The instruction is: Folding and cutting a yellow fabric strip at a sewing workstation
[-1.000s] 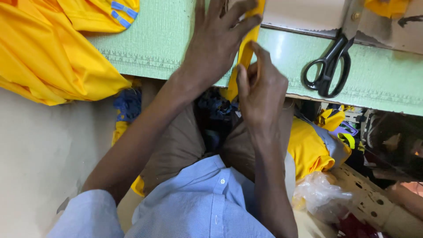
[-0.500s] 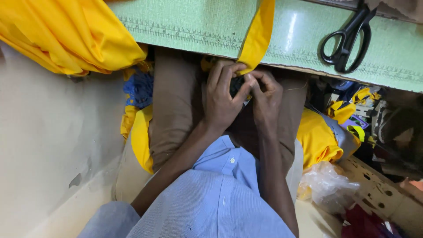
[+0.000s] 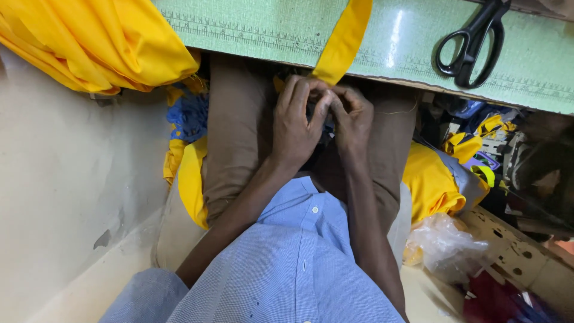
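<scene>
Hands meet in the lap just under the table (image 3: 251,33) edge: the left hand (image 3: 297,122) and right hand (image 3: 353,119) are pressed fingertip to fingertip, pinching the lower end of a yellow strip (image 3: 344,39) that hangs down over the green table. Black scissors (image 3: 472,42) lie on the table to the right, well apart. Yellow cloth (image 3: 89,42) is heaped at the left.
</scene>
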